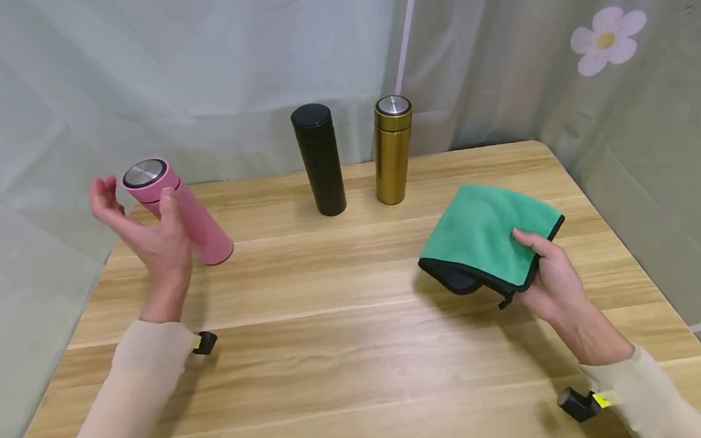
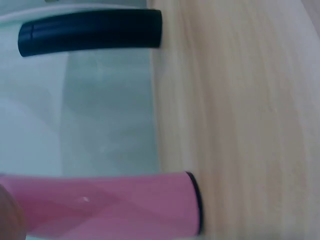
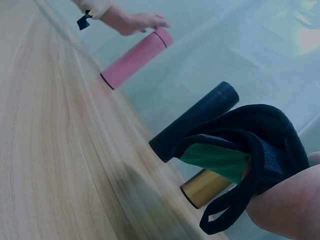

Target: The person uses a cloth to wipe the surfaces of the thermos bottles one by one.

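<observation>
A pink thermos bottle with a steel-topped lid stands at the table's left side. My left hand is spread around its upper part. The thumb lies in front of the bottle in the head view, and a gap shows between the fingertips and the lid. My right hand holds a folded green cloth with black edging above the table, thumb on top. A black hanging loop shows on the cloth in the right wrist view. The fingers under the cloth are mostly hidden.
A black thermos bottle and a gold thermos bottle stand upright near the back edge of the wooden table. Behind the table hangs a pale curtain with a flower print at the right.
</observation>
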`<action>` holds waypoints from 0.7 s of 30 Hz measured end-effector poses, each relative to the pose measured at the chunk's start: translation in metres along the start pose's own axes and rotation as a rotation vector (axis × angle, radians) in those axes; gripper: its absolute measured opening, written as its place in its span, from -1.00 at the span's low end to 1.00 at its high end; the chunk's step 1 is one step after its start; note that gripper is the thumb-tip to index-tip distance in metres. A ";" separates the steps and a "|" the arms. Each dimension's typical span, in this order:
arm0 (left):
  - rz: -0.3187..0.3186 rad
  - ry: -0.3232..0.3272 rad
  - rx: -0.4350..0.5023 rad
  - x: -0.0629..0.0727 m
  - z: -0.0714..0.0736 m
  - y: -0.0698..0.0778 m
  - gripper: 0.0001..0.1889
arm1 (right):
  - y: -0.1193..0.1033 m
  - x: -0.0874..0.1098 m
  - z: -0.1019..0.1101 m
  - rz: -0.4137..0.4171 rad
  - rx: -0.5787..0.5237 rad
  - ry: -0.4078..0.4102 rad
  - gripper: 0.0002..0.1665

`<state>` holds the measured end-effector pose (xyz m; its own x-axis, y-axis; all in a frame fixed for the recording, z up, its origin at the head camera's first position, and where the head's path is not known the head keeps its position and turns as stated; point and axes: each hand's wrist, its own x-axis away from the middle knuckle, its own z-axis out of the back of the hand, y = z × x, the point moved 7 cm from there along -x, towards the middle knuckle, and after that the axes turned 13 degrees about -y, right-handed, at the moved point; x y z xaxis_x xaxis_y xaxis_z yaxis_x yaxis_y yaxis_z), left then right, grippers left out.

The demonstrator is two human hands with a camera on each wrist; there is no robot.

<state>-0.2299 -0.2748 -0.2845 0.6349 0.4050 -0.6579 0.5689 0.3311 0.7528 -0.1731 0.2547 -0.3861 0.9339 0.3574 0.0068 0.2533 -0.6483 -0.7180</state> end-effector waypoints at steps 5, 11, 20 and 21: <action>-0.120 0.032 0.036 0.005 -0.014 0.027 -0.13 | -0.002 0.000 0.001 0.007 -0.013 -0.010 -0.49; -0.218 -0.017 0.335 0.014 -0.040 0.038 -0.20 | -0.006 0.000 0.000 0.007 -0.023 -0.006 -0.51; 0.016 -0.365 0.067 0.027 -0.091 0.028 -0.33 | -0.013 0.000 0.002 0.023 -0.077 -0.002 -0.58; 0.055 -0.399 0.056 0.028 -0.096 0.020 -0.33 | -0.013 0.000 0.002 0.021 -0.072 0.001 -0.57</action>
<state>-0.2512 -0.1749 -0.2858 0.8119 0.0547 -0.5812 0.5490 0.2669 0.7921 -0.1773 0.2642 -0.3781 0.9393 0.3429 -0.0070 0.2514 -0.7023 -0.6660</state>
